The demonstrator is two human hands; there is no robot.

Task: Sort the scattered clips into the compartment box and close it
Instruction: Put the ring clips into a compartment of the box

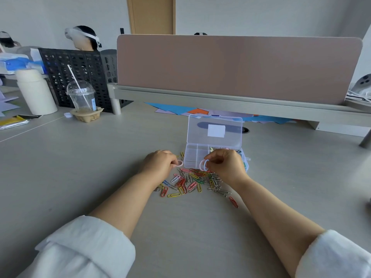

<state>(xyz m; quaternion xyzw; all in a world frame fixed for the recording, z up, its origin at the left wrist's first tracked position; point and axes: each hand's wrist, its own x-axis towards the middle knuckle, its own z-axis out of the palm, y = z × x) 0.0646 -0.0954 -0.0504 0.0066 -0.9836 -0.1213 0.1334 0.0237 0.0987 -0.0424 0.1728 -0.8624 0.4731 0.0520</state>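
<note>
Grey counter point(80, 167) carries the open compartment box point(214, 155), lid upright for access. Scattered clips point(192, 183) lie just before it. Left hand point(158, 164) grip pinches a pink clip point(179, 163); right hand point(224, 164) grip pinches pale clips point(203, 165) beside the box for sorting.

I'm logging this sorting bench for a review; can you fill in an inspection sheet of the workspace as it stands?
Surface: pale desk, bare in front of the clip pile.
Job's things: clear compartment box with lid standing open; some clips in its right compartments; loose paper clips heaped just before it.
Clutter: domed plastic cup with straw in a cardboard holder, white bottle, coloured paper sheets under the shelf.
Hands: left hand pinches a pink clip; right hand holds pale clips at the box.
Cables: nothing seen.
Surroundings: pinkish divider, black perforated crate, door behind.
</note>
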